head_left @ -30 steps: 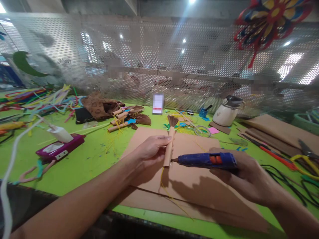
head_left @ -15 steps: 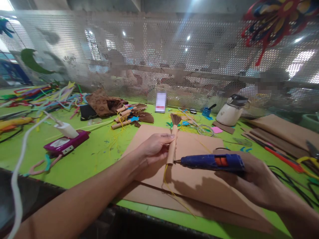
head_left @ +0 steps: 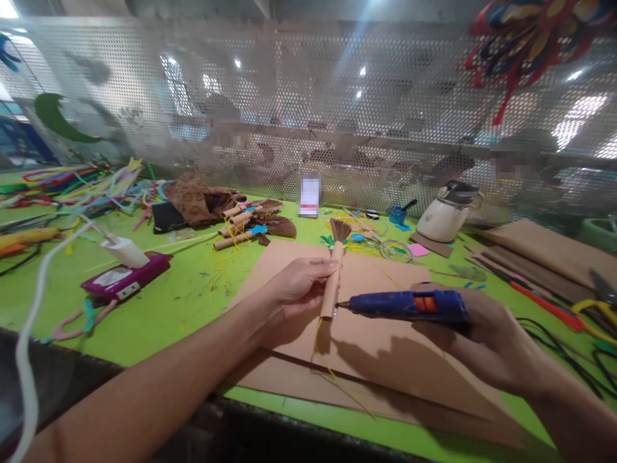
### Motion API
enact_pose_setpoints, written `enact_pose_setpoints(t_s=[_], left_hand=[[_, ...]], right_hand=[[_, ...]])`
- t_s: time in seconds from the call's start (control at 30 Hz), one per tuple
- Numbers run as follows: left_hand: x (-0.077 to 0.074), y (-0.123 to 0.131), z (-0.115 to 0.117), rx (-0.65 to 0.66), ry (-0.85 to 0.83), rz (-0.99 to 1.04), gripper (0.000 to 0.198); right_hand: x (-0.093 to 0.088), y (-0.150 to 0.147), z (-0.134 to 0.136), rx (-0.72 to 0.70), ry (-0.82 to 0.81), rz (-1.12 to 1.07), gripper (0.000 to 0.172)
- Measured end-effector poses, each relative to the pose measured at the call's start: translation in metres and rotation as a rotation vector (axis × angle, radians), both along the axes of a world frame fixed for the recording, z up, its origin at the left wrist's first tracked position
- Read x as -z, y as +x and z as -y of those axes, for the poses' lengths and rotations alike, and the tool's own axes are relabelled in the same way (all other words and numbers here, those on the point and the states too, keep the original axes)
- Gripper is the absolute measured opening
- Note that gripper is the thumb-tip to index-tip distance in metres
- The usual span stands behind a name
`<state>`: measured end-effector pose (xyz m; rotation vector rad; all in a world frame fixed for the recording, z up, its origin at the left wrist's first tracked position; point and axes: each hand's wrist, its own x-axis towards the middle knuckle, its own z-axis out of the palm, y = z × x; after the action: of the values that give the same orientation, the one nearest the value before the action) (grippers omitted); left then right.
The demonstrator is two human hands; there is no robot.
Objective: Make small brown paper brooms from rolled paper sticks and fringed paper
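My left hand [head_left: 295, 287] is closed around a rolled brown paper tube [head_left: 331, 283] with a dark fringed tip [head_left: 340, 229] pointing away and yellow strands hanging from its near end. My right hand [head_left: 482, 337] grips a blue glue gun [head_left: 409, 305] with an orange trigger part. The gun's nozzle touches the lower end of the tube. Both hands hover above brown cardboard sheets [head_left: 380, 360] lying on the green table [head_left: 183, 308].
Several finished paper rolls [head_left: 250, 225] and brown cloth [head_left: 197, 199] lie at the back left beside coloured strips [head_left: 77, 186]. A magenta box [head_left: 128, 280] with a white charger sits left. A white kettle [head_left: 446, 213], cardboard pieces [head_left: 544, 251] and scissors [head_left: 592, 302] are right. A perforated screen [head_left: 308, 109] stands behind.
The glue gun's nozzle has moved up and left until it meets the tube's lower end. My left hand keeps holding the tube in nearly the same place.
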<state>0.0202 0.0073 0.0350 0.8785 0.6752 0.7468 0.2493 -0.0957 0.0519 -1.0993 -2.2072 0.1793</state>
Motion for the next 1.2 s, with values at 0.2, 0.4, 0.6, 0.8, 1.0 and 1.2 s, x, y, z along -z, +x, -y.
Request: enact_pose_setpoints(t_s=[0.2, 0.4, 0.6, 0.8, 1.0, 1.2], left_hand=[[0.003, 0.000, -0.001, -0.017, 0.028, 0.016, 0.005], [0.002, 0.001, 0.001, -0.009, 0.042, -0.017, 0.005], [0.000, 0.000, 0.001, -0.004, 0.018, -0.051, 0.004], [-0.004, 0.000, 0.001, 0.004, -0.012, -0.023, 0.008], [-0.008, 0.001, 0.003, -0.029, -0.037, -0.045, 0.017], [-0.012, 0.002, 0.006, 0.007, -0.084, 0.005, 0.024]], right_hand=[[0.001, -0.003, -0.002, 0.031, 0.004, 0.001, 0.018], [-0.002, -0.010, -0.002, 0.002, -0.010, -0.020, 0.010], [-0.004, -0.013, 0.001, -0.073, -0.072, -0.061, 0.005], [-0.005, -0.012, 0.004, -0.108, -0.084, -0.056, 0.007], [-0.007, -0.012, 0.004, -0.130, -0.082, -0.064, 0.009], [-0.008, -0.007, 0.004, -0.121, -0.082, -0.063, 0.009]])
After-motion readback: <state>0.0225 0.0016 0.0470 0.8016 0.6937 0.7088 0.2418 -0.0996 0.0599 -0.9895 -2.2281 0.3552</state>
